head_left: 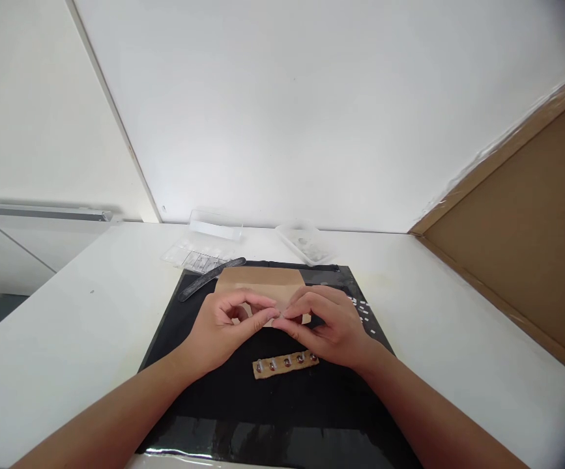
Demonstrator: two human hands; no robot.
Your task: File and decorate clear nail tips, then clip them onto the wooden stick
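My left hand (233,322) and my right hand (328,322) meet over the middle of a black mat (214,397). On each, thumb and forefinger are pinched, the tips almost touching. Whatever lies between the fingertips is too small and covered to make out. Behind the hands is a sheet of brown paper or card (261,277), partly hidden by them. Just below my right hand, a short tan strip (280,369) rests on the mat, carrying a row of several small, dark, shiny pieces with clear bits on them.
A dark nail file (211,279) lies slanted at the mat's back left. Clear plastic packaging (201,251) and a clear tray (306,242) stand behind on the white table (81,332). Tiny white pieces (364,311) are scattered at the right. A brown-edged panel (521,228) borders the right side.
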